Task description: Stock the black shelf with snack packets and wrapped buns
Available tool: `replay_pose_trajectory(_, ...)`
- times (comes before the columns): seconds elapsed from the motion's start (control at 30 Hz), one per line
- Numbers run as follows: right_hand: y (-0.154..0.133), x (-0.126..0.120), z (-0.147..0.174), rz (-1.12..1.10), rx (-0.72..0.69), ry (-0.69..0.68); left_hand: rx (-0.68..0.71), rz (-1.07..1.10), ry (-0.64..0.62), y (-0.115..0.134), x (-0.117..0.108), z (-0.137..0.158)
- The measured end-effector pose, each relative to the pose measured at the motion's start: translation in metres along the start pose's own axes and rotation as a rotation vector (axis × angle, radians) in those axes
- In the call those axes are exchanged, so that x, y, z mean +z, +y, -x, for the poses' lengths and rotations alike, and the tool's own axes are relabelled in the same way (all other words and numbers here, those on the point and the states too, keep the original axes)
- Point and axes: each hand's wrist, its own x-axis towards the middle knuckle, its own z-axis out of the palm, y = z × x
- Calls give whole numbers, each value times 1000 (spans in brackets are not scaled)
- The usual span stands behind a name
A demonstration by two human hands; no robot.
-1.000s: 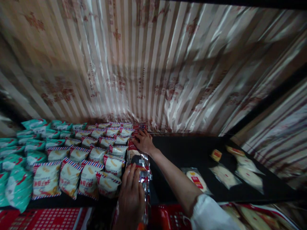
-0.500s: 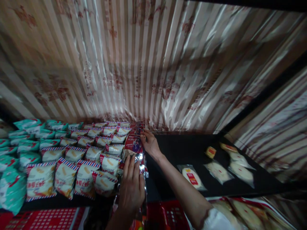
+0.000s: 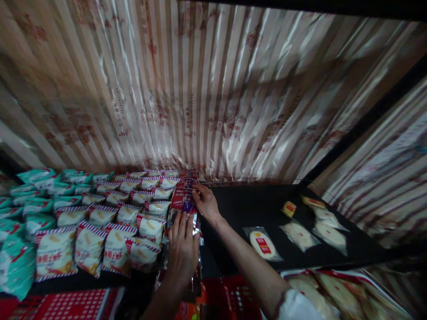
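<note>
A row of glossy dark red snack packets [image 3: 180,198] lies along the shelf, running back to the wall. My left hand [image 3: 183,249] rests on the front part of this row, palm down, its fingers stretched out and close together. Farther back, my right hand [image 3: 206,203] has its fingers bent, with thumb and fingertips at the right edge of a packet, gripping it. My left hand hides part of the packets beneath it. Just left of the row stand white bags [image 3: 115,249] with striped red-and-blue edges.
Teal bags [image 3: 16,262] fill the far left of the black shelf [image 3: 240,209]. On its right lie flat round breads [image 3: 263,243] in clear wrap and a small yellow packet [image 3: 289,209]. Below are a red basket [image 3: 76,302] and a box of breads [image 3: 327,293]. A striped foil sheet [image 3: 213,89] hangs behind.
My right hand has shifted slightly left over the packet's edge. My left hand has moved a little up and left along the packets. The view has shifted slightly.
</note>
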Motion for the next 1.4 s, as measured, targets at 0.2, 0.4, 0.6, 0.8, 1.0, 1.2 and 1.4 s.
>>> replay_pose_trajectory(0.2,0,11,0,28,-46,4,-32,77,-39,2,-9,3)
replay_pose_trajectory(0.4,-3,15,2,96,-90,10,-72,54,-48,2,-13,1)
replay_pose_trajectory(0.6,-13,6,6,108,-235,-36,-71,70,-47,4,-20,-2)
replay_pose_trajectory(0.8,-31,0,5,169,-364,-299,-149,87,-75,10,-19,0)
replay_pose_trajectory(1.0,-38,3,-1,221,-378,-456,-175,74,-85,9,-19,2)
replay_pose_trajectory(1.2,-33,4,5,50,-412,-294,-186,96,-60,10,-22,2)
replay_pose_trajectory(1.4,-27,-23,43,-194,-188,89,-77,175,-22,14,-44,2)
